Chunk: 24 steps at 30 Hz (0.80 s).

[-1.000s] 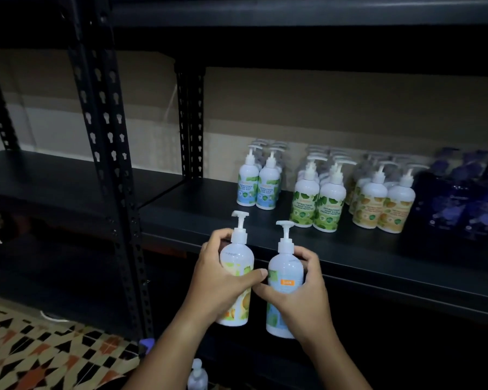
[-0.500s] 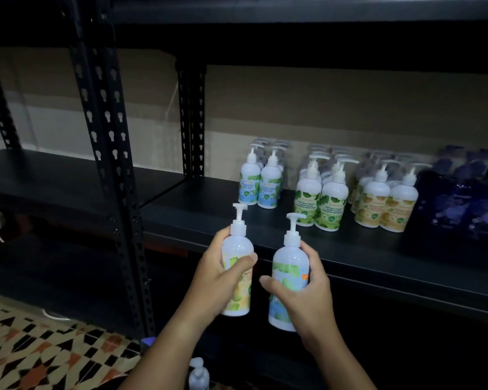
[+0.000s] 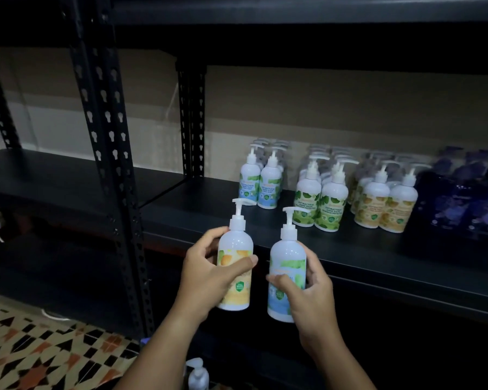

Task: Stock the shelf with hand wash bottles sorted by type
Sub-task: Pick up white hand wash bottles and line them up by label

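Observation:
My left hand (image 3: pixel 206 273) grips a white pump bottle with an orange-yellow label (image 3: pixel 235 266), held upright in front of the shelf edge. My right hand (image 3: pixel 307 294) grips a second pump bottle with a blue-green label (image 3: pixel 286 266), also upright, just to the right. On the black shelf (image 3: pixel 358 249) stand sorted rows: blue-label bottles (image 3: pixel 261 182), green-label bottles (image 3: pixel 320 199), orange-label bottles (image 3: pixel 386 202) and dark purple bottles (image 3: pixel 462 198) at the far right.
A black perforated upright post (image 3: pixel 110 153) stands left of my hands. Left of it lies another dark shelf board (image 3: pixel 48 175). A patterned tiled floor (image 3: pixel 40 350) shows at lower left. One more pump bottle (image 3: pixel 197 374) sits low between my arms.
Both hands have lifted their bottles and turned them, so the labels now face me more fully; the bottles have drawn slightly apart.

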{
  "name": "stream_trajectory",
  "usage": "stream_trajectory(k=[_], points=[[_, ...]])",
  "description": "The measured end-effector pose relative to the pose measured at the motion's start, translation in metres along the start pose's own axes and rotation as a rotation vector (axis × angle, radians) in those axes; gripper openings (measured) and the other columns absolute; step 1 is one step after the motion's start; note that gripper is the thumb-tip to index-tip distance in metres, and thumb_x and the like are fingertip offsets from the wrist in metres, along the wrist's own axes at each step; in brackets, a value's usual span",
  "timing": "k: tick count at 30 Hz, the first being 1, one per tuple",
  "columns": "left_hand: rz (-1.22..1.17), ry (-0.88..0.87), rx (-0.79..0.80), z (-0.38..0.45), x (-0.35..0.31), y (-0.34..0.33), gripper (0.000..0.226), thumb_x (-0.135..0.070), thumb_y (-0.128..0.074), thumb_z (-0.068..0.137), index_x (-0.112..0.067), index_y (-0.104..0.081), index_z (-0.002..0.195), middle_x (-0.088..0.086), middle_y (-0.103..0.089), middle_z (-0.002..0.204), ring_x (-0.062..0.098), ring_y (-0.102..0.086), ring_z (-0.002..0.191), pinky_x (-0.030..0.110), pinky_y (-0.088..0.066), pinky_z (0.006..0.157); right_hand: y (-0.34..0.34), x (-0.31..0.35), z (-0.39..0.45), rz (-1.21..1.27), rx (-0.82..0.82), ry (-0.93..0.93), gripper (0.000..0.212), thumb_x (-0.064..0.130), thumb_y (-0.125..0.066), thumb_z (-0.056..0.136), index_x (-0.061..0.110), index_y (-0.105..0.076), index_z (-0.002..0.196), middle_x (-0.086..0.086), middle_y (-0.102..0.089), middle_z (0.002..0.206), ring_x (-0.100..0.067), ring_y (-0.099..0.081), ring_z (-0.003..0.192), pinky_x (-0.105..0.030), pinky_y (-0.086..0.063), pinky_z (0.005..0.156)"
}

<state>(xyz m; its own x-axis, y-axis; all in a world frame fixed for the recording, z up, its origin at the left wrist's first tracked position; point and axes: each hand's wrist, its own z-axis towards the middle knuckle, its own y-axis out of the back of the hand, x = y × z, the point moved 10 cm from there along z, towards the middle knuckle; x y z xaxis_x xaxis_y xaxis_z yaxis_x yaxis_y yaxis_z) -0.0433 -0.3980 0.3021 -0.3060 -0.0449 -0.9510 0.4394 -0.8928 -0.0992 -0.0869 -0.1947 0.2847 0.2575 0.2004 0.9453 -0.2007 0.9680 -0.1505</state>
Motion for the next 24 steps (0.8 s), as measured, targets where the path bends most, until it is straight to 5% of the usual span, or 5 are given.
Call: stream_trajectory(k=[7,12,20,24], points=[[-0.121,-0.005,0.161,-0.003,-0.009,-0.017,0.06,-0.012,-0.085,0.078,-0.032,-0.065,0.131,-0.005,-0.078,0.116,0.013,-0.075,0.106,0.028,-0.06,0.086,-0.002,0.006,-0.003,-0.023,0.003,0.012,0.098,-0.003,-0.095,0.059,0.037,-0.049,0.136,0.002,-0.066,0.12,-0.017,-0.073,0.097,-0.035,-0.062,0.078],[-0.16,0.041,0.255,-0.006,-0.005,-0.025,0.065,-0.022,-0.078,0.081,-0.026,-0.055,0.141,-0.002,-0.076,0.123,0.019,-0.072,0.115,0.034,-0.059,0.09,0.002,0.007,-0.005,-0.023,-0.041,0.027,0.072,-0.007,-0.093,0.058,0.025,-0.06,0.114,-0.005,-0.072,0.107,-0.016,-0.075,0.085,-0.028,-0.059,0.067],[-0.187,0.043,0.213,-0.002,0.0,-0.019,0.056,-0.022,-0.084,0.078,-0.021,-0.063,0.129,-0.003,-0.077,0.11,0.016,-0.073,0.106,0.028,-0.059,0.081,-0.003,0.012,-0.008,-0.03,-0.017,0.073,0.068,-0.008,-0.09,0.062,0.017,-0.065,0.12,0.001,-0.077,0.105,-0.017,-0.075,0.093,-0.029,-0.061,0.073],[-0.155,0.026,0.189,0.001,0.0,-0.014,0.057,-0.023,-0.088,0.079,-0.024,-0.065,0.131,-0.002,-0.076,0.119,0.017,-0.071,0.115,0.036,-0.059,0.091,-0.003,0.012,-0.008,-0.051,-0.029,0.084,0.068,-0.006,-0.091,0.063,0.02,-0.065,0.12,0.006,-0.076,0.105,-0.012,-0.074,0.094,-0.025,-0.06,0.073]])
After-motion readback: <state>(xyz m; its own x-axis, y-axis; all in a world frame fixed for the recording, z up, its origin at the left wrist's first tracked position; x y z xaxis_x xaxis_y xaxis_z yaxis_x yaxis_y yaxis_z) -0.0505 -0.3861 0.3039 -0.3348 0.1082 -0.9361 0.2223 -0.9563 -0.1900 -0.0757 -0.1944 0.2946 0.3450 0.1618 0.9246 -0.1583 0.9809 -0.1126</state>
